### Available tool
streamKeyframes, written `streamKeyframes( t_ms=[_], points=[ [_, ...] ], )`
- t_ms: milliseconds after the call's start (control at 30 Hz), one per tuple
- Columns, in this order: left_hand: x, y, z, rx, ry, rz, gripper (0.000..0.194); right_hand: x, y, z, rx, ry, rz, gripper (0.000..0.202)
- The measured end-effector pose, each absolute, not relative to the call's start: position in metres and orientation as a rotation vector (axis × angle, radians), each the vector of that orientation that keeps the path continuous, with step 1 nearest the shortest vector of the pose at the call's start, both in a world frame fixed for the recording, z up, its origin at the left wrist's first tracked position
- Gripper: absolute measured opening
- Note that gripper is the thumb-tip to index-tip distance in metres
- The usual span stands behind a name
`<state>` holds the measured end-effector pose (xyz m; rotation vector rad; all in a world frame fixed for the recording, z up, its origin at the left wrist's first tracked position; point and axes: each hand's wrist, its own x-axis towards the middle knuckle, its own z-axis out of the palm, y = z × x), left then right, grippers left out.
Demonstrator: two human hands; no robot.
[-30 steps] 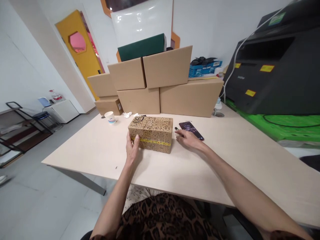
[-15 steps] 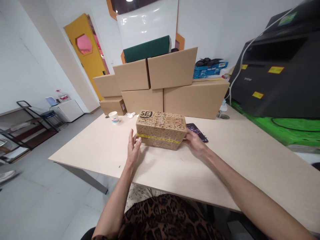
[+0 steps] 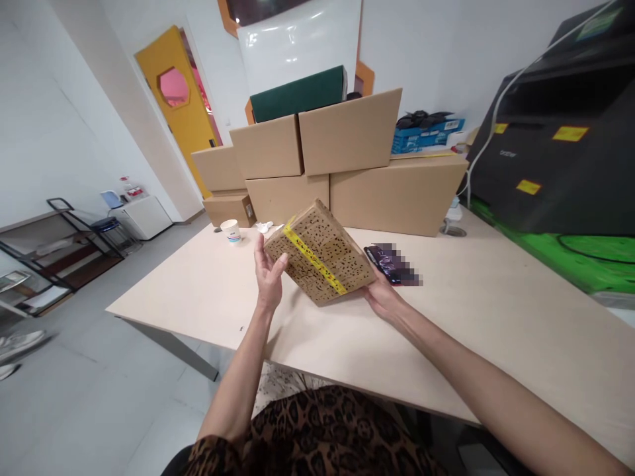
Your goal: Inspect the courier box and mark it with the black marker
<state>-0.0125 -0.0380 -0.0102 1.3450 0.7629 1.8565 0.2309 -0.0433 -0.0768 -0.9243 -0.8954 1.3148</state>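
Note:
A brown speckled cardboard box with a strip of yellow tape is held tilted between my two hands above the table. My left hand grips its upper left side, thumb on the taped face and fingers behind. Around the lower right corner my right hand is closed, its fingers partly hidden by the box. Just behind my right hand a phone lies on the table, partly blurred out.
Large cardboard boxes are stacked along the back of the table, topped by a green box. A paper cup and crumpled white tissue sit at back left. A black printer stands at right.
The speckled box has been lifted and turned, so its taped face now tilts toward me instead of its printed top showing. Both hands have moved with it.

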Motion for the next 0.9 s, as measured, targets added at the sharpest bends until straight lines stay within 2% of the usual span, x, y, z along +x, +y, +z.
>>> streamKeyframes(
  t_ms=[100, 233, 533, 733, 900],
  points=[
    [-0.01, -0.03, -0.018, 1.206, 0.785, 1.777, 0.095, 0.231, -0.045, -0.067, -0.915, -0.927, 1.199, 0.067],
    [-0.003, -0.032, -0.033, 1.095, 0.736, 1.594, 0.083, 0.232, -0.053, -0.058, -0.898, -1.077, 1.281, 0.064],
    [-0.011, -0.03, -0.044, 0.898, 0.8, 1.559, 0.082, 0.227, -0.071, -0.043, -0.849, -1.203, 1.284, 0.057],
    [-0.026, -0.028, -0.045, 0.845, 0.796, 1.186, 0.076, 0.223, -0.079, -0.033, -0.743, -1.327, 1.243, 0.067],
    [-0.023, -0.032, -0.043, 0.915, 0.79, 1.157, 0.076, 0.223, -0.074, -0.042, -0.802, -1.299, 1.265, 0.074]
  ],
)
